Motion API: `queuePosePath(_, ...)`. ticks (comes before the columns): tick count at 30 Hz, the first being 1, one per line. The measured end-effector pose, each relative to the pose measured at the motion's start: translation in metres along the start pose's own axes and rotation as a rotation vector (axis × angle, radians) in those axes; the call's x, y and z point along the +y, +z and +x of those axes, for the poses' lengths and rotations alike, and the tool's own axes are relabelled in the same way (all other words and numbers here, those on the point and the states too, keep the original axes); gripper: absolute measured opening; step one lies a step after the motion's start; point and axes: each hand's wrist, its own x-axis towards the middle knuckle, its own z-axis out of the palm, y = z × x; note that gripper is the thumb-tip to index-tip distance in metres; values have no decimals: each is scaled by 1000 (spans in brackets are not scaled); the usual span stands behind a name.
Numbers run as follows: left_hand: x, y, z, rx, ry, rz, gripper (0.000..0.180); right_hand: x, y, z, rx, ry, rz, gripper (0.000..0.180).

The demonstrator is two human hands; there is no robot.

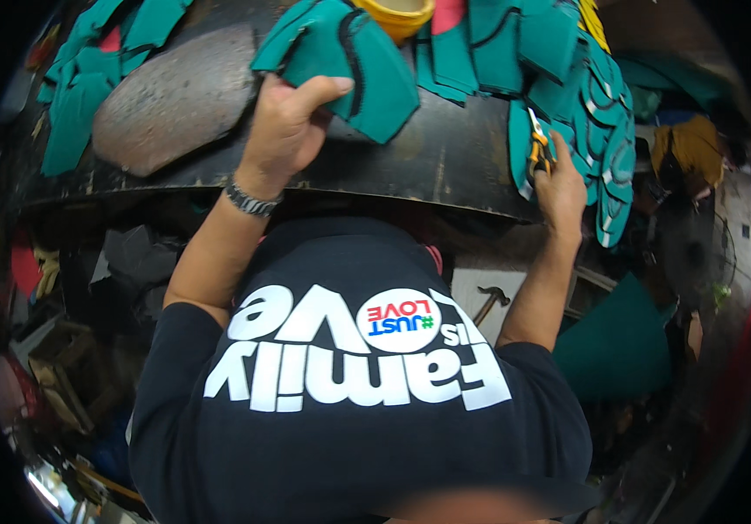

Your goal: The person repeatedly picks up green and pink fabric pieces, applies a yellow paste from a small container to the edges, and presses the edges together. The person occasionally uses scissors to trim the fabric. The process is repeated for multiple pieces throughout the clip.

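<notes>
Teal foam piece (pixel 367 74) pinched by left hand (pixel 286 127), right hand (pixel 561 188) gripping apparently orange-handled snips (pixel 539 148)

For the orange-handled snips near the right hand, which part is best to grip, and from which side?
Probably grip the orange-handled snips by the two orange handles, coming from below, where the right hand already is. The handles point toward the hand, and the metal tip lies further up among teal foam pieces.

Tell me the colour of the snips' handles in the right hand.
Orange, on the snips in the right hand; head view.

Grey oval slab (pixel 175 100) on dark bench (pixel 445 157); yellow tape roll (pixel 397 13); hammer (pixel 491 301) below.
</notes>
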Motion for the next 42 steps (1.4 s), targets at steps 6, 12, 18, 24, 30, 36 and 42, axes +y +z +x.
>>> queuePosePath(6, 2, 1, 7, 25, -12, -4, 35, 13, -4, -11, 19, 78, 275, 62)
queuePosePath(12, 3, 1, 11, 37, 41, 8, 33, 11, -12, -16, 114, 73, 406, 63)
queuePosePath(18, 7, -2, 12, 26, 34, 73, 36, -3, -33, -39, 166, -273, 395, 71)
queuePosePath(24, 2, 5, 13, 40, 13, 41, 37, -29, -28, -51, 177, -494, 696, 73)
queuePosePath(30, 3, 11, 12, 48, -32, 54, 36, -56, -9, -53, 204, -662, 672, 74)
queuePosePath(36, 3, 13, 12, 37, -17, 54, 34, -65, 0, -51, 161, -732, 690, 78)
queuePosePath(42, -1, 10, 12, 17, 39, 33, 33, -66, 2, -51, 133, -773, 634, 64)
